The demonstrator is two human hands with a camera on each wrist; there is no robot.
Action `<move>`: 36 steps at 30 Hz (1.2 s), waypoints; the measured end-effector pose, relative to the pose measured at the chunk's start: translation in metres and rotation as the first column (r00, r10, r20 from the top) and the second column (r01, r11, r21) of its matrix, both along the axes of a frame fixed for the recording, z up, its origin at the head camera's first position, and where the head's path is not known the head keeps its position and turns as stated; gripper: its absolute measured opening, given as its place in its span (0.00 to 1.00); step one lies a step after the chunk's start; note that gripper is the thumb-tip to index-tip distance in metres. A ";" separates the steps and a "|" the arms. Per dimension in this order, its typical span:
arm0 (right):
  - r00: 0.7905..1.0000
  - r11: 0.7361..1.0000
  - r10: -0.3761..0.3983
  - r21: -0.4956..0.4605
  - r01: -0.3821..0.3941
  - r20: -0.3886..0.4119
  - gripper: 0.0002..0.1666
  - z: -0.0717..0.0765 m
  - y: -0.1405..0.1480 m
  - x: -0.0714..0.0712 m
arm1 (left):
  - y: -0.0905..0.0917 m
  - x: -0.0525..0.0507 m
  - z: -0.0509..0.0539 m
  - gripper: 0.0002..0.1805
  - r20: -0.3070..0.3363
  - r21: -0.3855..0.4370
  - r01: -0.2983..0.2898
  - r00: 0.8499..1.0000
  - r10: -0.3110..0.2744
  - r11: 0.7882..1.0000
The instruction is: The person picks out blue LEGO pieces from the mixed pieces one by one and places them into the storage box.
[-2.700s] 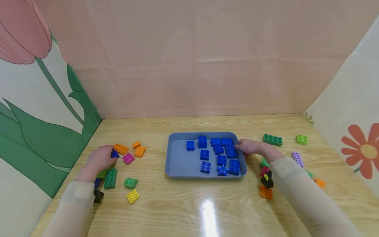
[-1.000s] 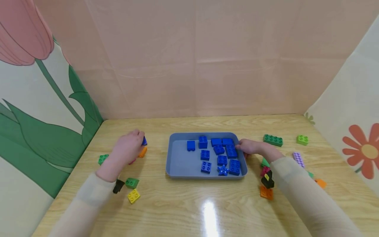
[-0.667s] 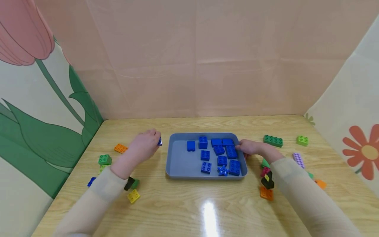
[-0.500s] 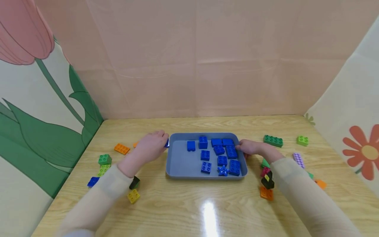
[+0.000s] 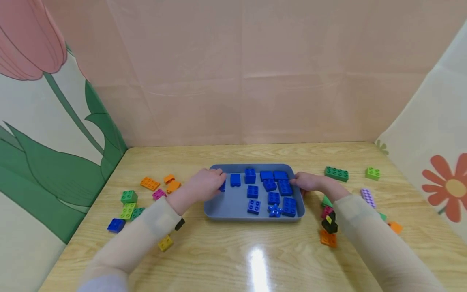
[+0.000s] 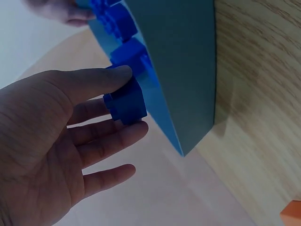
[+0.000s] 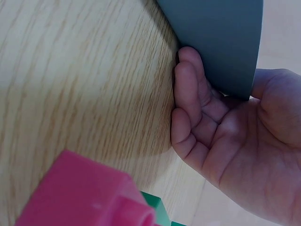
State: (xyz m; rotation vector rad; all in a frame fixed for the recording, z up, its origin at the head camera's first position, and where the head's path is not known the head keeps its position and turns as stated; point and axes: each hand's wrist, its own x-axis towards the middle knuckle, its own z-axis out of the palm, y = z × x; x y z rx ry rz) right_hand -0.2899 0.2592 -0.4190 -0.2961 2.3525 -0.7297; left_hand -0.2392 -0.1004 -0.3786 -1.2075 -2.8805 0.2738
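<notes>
My left hand (image 5: 204,184) pinches a blue toy brick (image 6: 128,101) between thumb and fingers, just over the left end of the grey-blue tray (image 5: 219,216). Several blue bricks lie in the tray, mostly towards its right half, with a blue flower-shaped piece (image 5: 275,210) near the front wall. My right hand (image 5: 307,181) grips the tray's right end. In the right wrist view its curled fingers (image 7: 187,89) lie against the outer wall down at the table, and the thumb goes over the rim.
Left of the tray lie loose orange (image 5: 150,183), pink, green and yellow bricks and a blue brick (image 5: 116,225). On the right are a dark green brick (image 5: 336,173), a lime brick (image 5: 372,173), a purple piece (image 5: 367,197) and orange ones (image 5: 328,238).
My left hand has carried the blue brick rightwards from the left pile to over the tray's left end. The right hand and the tray have stayed in place.
</notes>
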 end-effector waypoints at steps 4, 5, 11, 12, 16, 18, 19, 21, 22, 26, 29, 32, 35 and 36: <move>1.000 1.000 0.008 -0.007 -0.008 -0.003 0.19 0.000 0.000 0.001 | 0.007 -0.003 -0.006 0.23 0.015 -0.044 0.005 1.000 -0.005 0.999; 1.000 1.000 0.004 -0.007 -0.004 -0.003 0.19 0.000 0.000 0.001 | 0.009 -0.003 -0.008 0.23 0.020 -0.053 0.011 1.000 -0.010 0.999; 1.000 1.000 -0.017 0.008 0.017 -0.009 0.19 0.001 -0.001 0.003 | 0.026 -0.009 -0.013 0.25 0.046 -0.089 0.066 0.997 -0.062 0.994; 1.000 1.000 -0.012 0.007 0.012 -0.014 0.19 0.000 -0.001 0.003 | 0.028 -0.009 -0.013 0.26 0.052 -0.090 0.075 0.996 -0.070 0.993; 1.000 1.000 -0.009 -0.003 0.009 -0.023 0.18 -0.001 -0.003 0.005 | 0.036 -0.013 -0.016 0.27 0.075 -0.110 0.106 0.992 -0.098 0.988; 1.000 1.000 -0.009 -0.002 0.009 -0.022 0.18 -0.002 -0.004 0.005 | 0.039 -0.014 -0.018 0.28 0.091 -0.119 0.109 0.991 -0.098 0.987; 1.000 1.000 -0.010 -0.003 0.009 -0.019 0.18 -0.002 -0.004 0.005 | 0.039 -0.015 -0.019 0.28 0.097 -0.123 0.107 0.991 -0.096 0.987; 1.000 1.000 -0.012 -0.001 0.012 -0.013 0.19 -0.003 -0.005 0.005 | 0.040 -0.015 -0.021 0.27 0.107 -0.128 0.102 0.990 -0.088 0.987; 1.000 1.000 -0.010 0.000 0.010 -0.014 0.19 -0.003 -0.005 0.004 | 0.041 -0.016 -0.021 0.27 0.113 -0.130 0.098 0.990 -0.083 0.987; 1.000 1.000 -0.006 0.002 0.006 -0.029 0.18 0.000 -0.006 0.005 | 0.041 -0.017 -0.023 0.27 0.117 -0.129 0.082 0.991 -0.067 0.988; 0.999 1.000 -0.001 0.003 0.001 -0.039 0.18 0.002 -0.007 0.006 | 0.042 -0.017 -0.023 0.28 0.117 -0.128 0.075 0.991 -0.060 0.989; 1.000 1.000 -0.006 0.007 0.006 -0.030 0.18 0.002 -0.006 0.006 | 0.042 -0.017 -0.023 0.28 0.123 -0.127 0.071 0.991 -0.055 0.989; 1.000 1.000 -0.008 0.008 0.008 -0.021 0.19 0.002 -0.006 0.006 | 0.043 -0.016 -0.023 0.27 0.124 -0.122 0.070 0.991 -0.054 0.990; 1.000 1.000 -0.009 0.010 0.009 -0.020 0.19 0.001 -0.006 0.006 | 0.043 -0.016 -0.023 0.26 0.123 -0.119 0.070 0.991 -0.056 0.990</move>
